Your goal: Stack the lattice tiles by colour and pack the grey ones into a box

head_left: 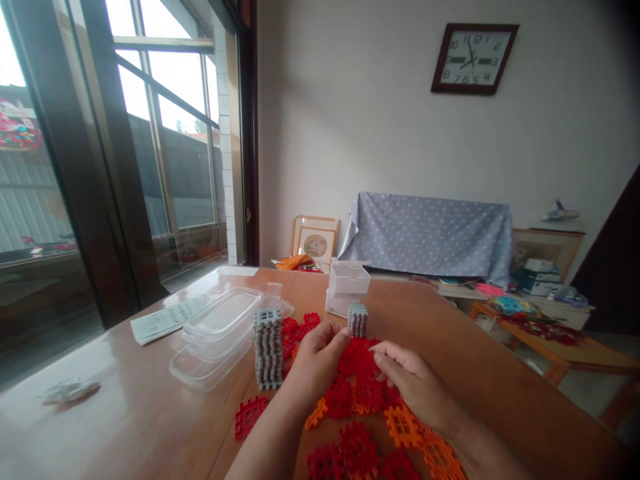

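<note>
My left hand (pixel 323 350) is closed in a pinch, thumb against forefinger, above the pile of red pieces (pixel 340 398). Facing it, my right hand (pixel 413 380) has its thumb and fingertips together near a red patch (pixel 361 360). Whether that red is held or lies behind the fingers is unclear. A tall stack of grey notched squares (pixel 269 350) stands left of my left hand, and a shorter grey stack (pixel 358 320) stands just beyond both hands. Orange notched squares (pixel 403 427) lie among the red ones.
Clear plastic lids or trays (pixel 220 323) lie at the left beside a paper sheet (pixel 163 321). Two white boxes (pixel 349 280) are stacked at the far edge. A crumpled plastic bag (pixel 71 391) rests on the wooden table (pixel 150 407) at the far left.
</note>
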Demonstrator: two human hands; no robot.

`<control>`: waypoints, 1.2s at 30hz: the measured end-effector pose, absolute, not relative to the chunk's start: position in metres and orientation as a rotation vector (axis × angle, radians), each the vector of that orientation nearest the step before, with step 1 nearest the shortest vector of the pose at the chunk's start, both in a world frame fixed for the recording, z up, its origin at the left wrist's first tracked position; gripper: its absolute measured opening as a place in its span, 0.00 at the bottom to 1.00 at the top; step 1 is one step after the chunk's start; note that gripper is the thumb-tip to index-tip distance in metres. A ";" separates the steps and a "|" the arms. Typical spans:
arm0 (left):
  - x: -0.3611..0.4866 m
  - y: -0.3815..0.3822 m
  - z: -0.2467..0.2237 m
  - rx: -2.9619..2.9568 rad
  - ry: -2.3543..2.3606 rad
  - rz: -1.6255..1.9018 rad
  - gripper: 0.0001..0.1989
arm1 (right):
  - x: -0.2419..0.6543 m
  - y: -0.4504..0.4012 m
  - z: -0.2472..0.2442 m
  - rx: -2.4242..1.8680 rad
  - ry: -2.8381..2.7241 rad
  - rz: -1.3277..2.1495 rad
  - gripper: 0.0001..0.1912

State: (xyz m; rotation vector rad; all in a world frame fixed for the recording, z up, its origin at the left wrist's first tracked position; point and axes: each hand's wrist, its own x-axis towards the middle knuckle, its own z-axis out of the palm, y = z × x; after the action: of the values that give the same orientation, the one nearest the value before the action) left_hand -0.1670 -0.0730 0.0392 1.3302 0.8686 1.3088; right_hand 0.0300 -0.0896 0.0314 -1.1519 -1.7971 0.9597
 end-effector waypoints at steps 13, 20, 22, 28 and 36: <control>-0.127 -0.067 0.004 1.072 0.794 1.139 0.17 | 0.057 -0.084 0.004 -1.179 -1.955 0.202 0.32; -0.117 -0.074 0.001 1.761 1.023 1.087 0.14 | 0.106 -0.061 0.006 -1.308 -1.737 0.386 0.30; -0.115 -0.077 -0.001 2.114 1.069 0.963 0.10 | 0.121 -0.054 0.001 -1.332 -1.651 0.527 0.32; -0.110 -0.082 -0.008 2.524 1.099 0.584 0.14 | 0.136 -0.038 -0.018 -1.356 -1.635 0.673 0.32; -0.110 -0.081 -0.010 2.587 1.162 0.413 0.19 | 0.135 -0.029 -0.034 -1.361 -1.713 0.629 0.34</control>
State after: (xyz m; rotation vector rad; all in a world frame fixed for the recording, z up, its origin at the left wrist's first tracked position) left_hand -0.1101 -0.0807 -0.0101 2.5872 1.1623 0.4128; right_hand 0.1349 -0.0288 -0.0341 -1.3606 -1.7135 0.6291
